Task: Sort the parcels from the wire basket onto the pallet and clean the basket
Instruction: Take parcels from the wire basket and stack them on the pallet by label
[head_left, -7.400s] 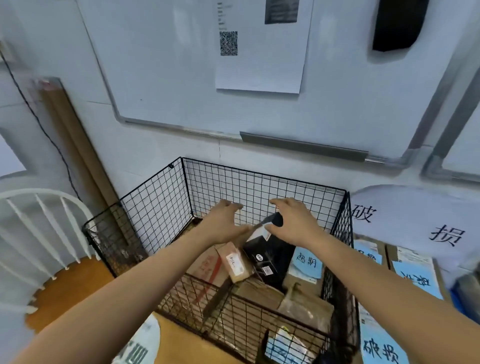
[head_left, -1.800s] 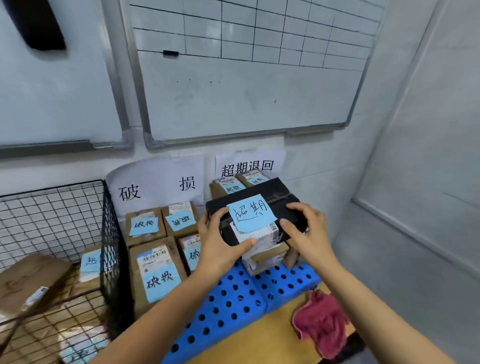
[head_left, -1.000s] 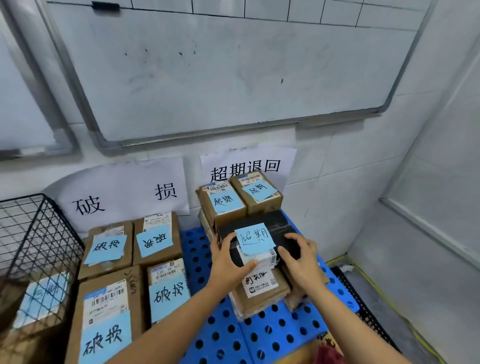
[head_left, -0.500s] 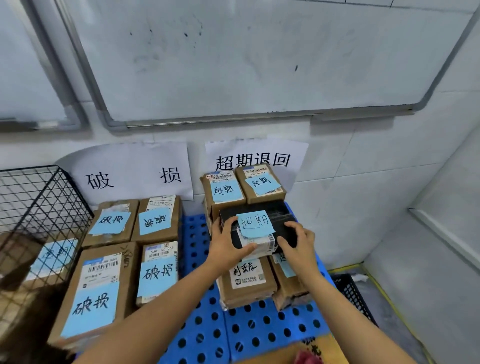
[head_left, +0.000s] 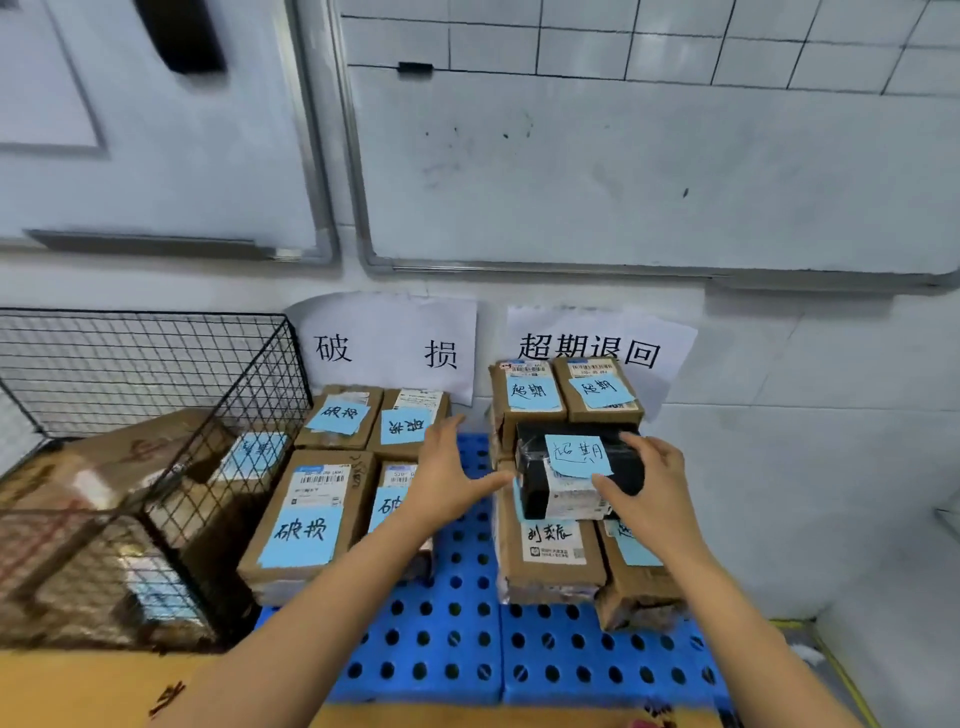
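**Q:** Head view. Which step are you on?

**A:** You are setting down one parcel. The black parcel (head_left: 535, 483) lies on the right-hand stack on the pallet (head_left: 571, 654). It sits on top of the brown boxes (head_left: 550, 551), under the wall sign (head_left: 592, 348) reading 超期退回. By my reading the set-down is done apart from letting go.

**Q:** And the hands?

**A:** Your left hand (head_left: 447, 478) is clear of the parcel, just beside its left end, with the fingers spread and holding nothing. Your right hand (head_left: 652, 488) cups the right end, with the thumb across the front face and the fingers curled over the top edge.

**Q:** How does the parcel look?

**A:** It is flat and oblong, wrapped in glossy black film. A white shipping label runs down its front, and a blue note (head_left: 576, 456) marked 超期 sits on top. It appears to lie level. Your right hand hides how squarely its right end sits.

**Q:** What does the next move call for?

**A:** Ease the right hand away sideways so that you neither lift the note nor nudge the parcel forward off the boxes. Then turn left to the basket (head_left: 156, 395), which stands just beside the left stack (head_left: 306, 514) of boxes marked 破损. The basket holds several parcels (head_left: 119, 467), some with blue notes. Read each note before you choose a stack. Sorting is therefore only partly done, and cleaning the basket has to wait until it is empty.
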